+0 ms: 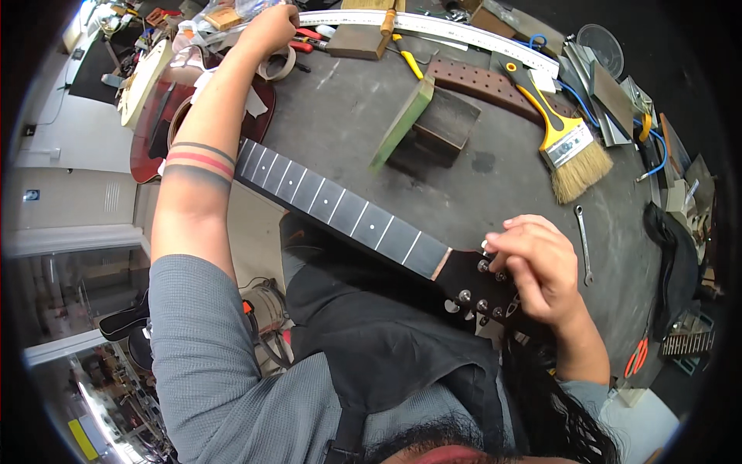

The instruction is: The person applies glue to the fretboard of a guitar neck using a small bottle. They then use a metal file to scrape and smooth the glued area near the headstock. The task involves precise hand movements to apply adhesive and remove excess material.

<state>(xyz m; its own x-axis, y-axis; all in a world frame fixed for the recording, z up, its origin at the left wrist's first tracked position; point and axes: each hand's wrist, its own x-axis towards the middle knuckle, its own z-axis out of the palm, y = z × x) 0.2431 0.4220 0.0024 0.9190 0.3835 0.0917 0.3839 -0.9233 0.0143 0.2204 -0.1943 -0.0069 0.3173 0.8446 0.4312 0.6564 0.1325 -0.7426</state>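
While at tuners [483,265], right-hand fingers [519,245] bent

The fretboard [338,206] is dark grey with pale stripes and white dots, the headstock [463,274] black, the body [145,151] at left deep red. At right, the brush [562,133] is yellow and black with tan bristles [581,171]; nearer, the scissors [636,359] show orange.

A scuffed, dark grey, flat-topped counter [332,116] stands above a pale beige floor [259,220], near a plain, pale wall [85,193].
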